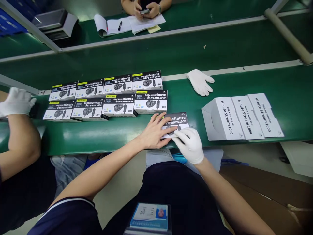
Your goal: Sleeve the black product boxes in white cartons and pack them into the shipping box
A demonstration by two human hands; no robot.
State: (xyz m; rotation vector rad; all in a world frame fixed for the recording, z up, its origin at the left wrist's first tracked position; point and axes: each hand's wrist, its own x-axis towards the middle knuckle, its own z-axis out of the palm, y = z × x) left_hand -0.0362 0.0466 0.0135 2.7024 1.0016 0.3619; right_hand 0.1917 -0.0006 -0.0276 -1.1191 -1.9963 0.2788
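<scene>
Green matte table (102, 137) is carrying the work, running side to side under both hands. Bare left hand (154, 132) is lying flat, fingers spread, on the small black-and-white printed carton marked "Minute Stream 1000" (179, 119), covering its left half. White-gloved right hand (189, 145) is pressing on the carton's near edge at about 5 o'clock, fingers curled together against it; neither grip is lifting the carton, which is sitting flat on the table near its front edge.

At 10 o'clock from the carton, eight matching black-and-white cartons (110, 96) are lying in two rows of four, edges touching. The nearest one is just beside the held carton, at its upper left corner.

At 3 o'clock, well apart, three plain white cardboard boxes lettered "Minute Stream 1000" (244, 117) are standing side by side, touching. At 1 o'clock a loose white fabric glove (200, 81) is lying palm down on the table.

Far left, at 9 o'clock, another person's white-gloved hand (16, 101) and bare forearm are reaching over the table edge. At 12 o'clock, across the far table, a third person's bare hands (145, 8) are holding a small dark device above white loose papers (129, 23), with a black pen (119, 26) lying on them.
</scene>
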